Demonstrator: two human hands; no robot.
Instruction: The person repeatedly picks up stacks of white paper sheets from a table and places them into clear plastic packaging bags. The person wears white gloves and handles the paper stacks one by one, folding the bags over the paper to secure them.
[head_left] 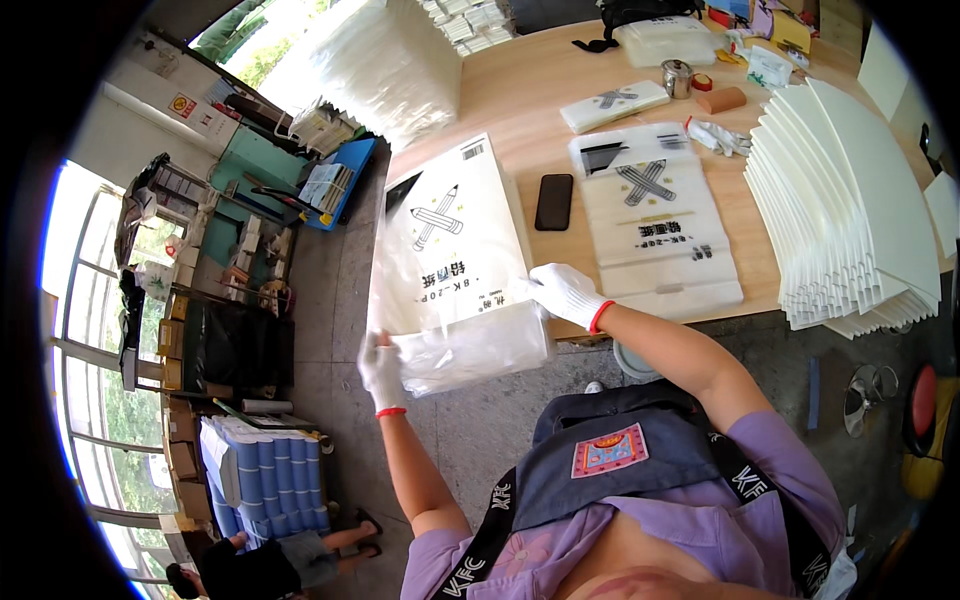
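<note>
A stack of packed drawing paper in see-through plastic bags [450, 270], printed with crossed pencils, lies at the table's left front corner. The loose ends of the bags [480, 352] hang past the front edge. My left hand [380, 372], in a white glove with a red cuff, is closed on the left side of these ends. My right hand [566, 296], gloved alike, pinches the bag at the right side. Which layers the fingers hold is hidden. A black phone [554, 202] lies right of the stack, and flat printed plastic bags [660, 225] lie beyond it.
Fanned white paper stacks [850, 200] stand on the wooden table [530, 80] at right. A tall plastic-wrapped pile [385, 70] is at the back left. A metal cup [677, 78], a brown roll [721, 99] and a spare glove [718, 137] lie farther back. A person [260, 565] is at lower left.
</note>
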